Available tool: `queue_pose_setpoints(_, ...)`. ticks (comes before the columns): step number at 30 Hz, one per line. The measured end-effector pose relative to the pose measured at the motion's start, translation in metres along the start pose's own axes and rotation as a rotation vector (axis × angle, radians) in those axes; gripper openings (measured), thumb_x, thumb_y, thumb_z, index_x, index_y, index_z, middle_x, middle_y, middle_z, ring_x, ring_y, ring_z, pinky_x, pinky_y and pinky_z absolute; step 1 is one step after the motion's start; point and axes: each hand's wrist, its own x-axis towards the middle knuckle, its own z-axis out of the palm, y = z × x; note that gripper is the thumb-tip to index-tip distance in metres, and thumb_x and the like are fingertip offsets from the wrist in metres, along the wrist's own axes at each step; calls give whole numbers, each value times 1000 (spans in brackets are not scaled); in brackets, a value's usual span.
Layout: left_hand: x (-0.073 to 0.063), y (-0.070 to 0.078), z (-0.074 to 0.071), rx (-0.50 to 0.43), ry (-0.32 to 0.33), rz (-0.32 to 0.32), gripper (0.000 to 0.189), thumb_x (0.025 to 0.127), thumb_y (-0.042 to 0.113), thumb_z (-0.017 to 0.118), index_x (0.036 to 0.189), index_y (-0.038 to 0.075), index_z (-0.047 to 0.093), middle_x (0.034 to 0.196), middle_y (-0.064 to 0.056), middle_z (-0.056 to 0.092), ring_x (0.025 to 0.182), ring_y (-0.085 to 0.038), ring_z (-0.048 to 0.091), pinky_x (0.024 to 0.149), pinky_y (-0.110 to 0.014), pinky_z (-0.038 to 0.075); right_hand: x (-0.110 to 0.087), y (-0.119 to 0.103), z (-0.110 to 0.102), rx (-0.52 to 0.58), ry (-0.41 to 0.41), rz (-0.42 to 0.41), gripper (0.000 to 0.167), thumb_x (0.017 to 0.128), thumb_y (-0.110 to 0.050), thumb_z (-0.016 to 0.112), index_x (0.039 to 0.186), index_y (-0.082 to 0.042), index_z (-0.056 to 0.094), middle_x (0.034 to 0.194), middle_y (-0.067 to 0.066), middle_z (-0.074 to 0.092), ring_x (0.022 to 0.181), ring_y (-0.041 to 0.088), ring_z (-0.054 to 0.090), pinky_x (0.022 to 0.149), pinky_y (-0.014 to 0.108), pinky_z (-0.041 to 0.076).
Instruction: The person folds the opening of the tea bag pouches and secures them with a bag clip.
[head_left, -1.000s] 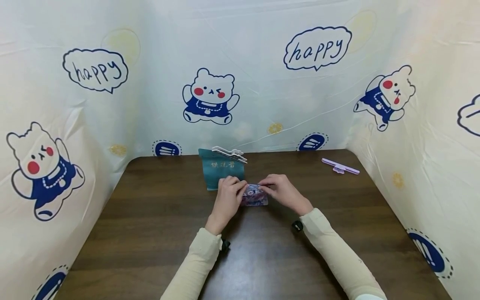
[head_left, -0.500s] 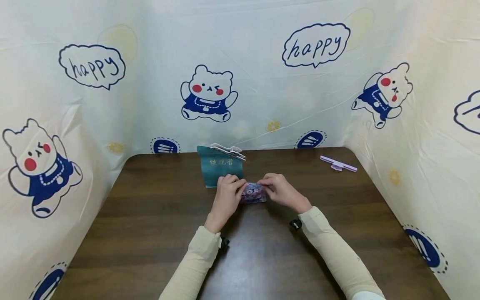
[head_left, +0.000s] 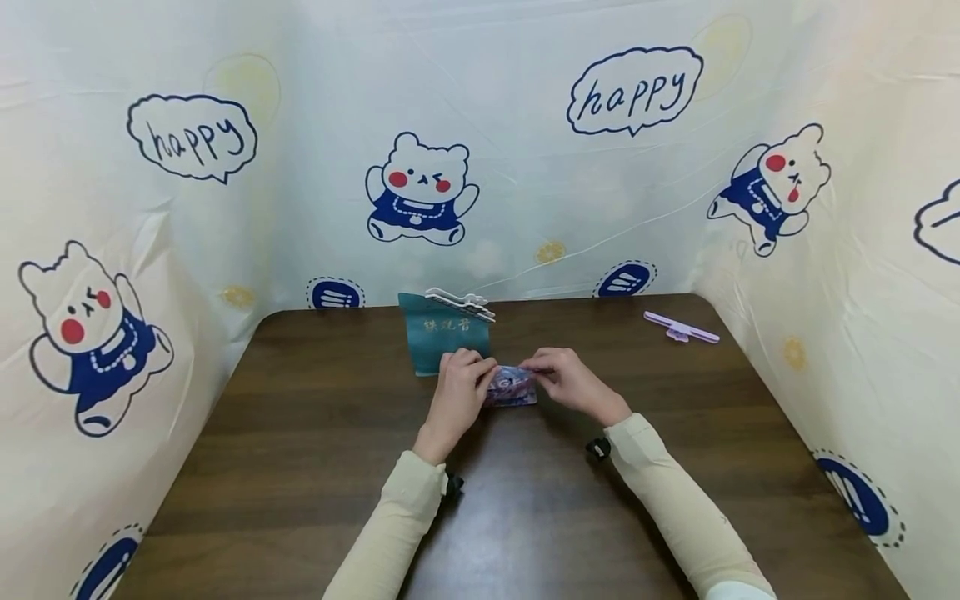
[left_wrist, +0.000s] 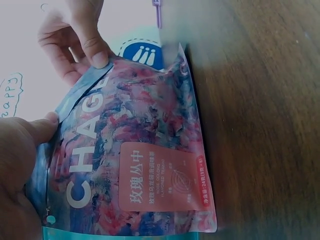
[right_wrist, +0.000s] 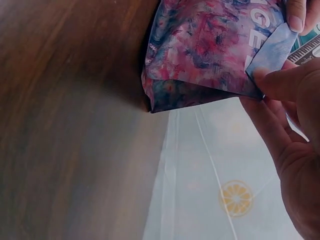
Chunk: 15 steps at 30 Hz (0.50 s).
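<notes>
A pink-and-blue patterned tea pouch stands upright on the brown table, its lettered front facing the person. In the left wrist view, the top edge of this tea pouch is folded over in a narrow strip. My left hand pinches the folded strip at the left, thumb on the near side. At the right end of the fold, my right hand pinches the strip between thumb and fingers, as the right wrist view also shows. The fingers behind the pouch are partly hidden.
Just behind my left hand stands a teal pouch with a white sealing clip across its top. A light purple sealing clip lies at the table's back right. A printed cloth surrounds the table's back and sides.
Both hands stay on the tea pouch's folded top with hardly any movement. The head view shifts slightly; the clips and the teal pouch stay where they were.
</notes>
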Motion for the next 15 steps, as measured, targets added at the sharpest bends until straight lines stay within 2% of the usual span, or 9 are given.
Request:
queue_pose_setpoints(3,0,1,0,-10,-10,-7,8,94,16,75,96,11,81,81,0,67,79,-19,56,76,-37,38,0,0,-2,10,-17,7,33,88,14,66,111,-7,77,97,3,73,87,20,70,74,29,57)
queue_pose_setpoints(10,3,1,0,-6,-8,-41,10,95,16,73,96,11,81,80,0,66,77,-18,55,76,-37,37,11,-9,-7,-16,-65,83,26,91,7,70,111,-7,77,101,3,72,92,14,68,82,35,59)
queue_pose_setpoints(15,3,2,1,9,2,-44,10,95,16,73,95,11,81,79,0,65,76,-18,54,74,-37,36,20,-16,-3,-4,-40,52,17,95,-5,70,111,-6,77,102,5,72,90,13,68,80,33,58)
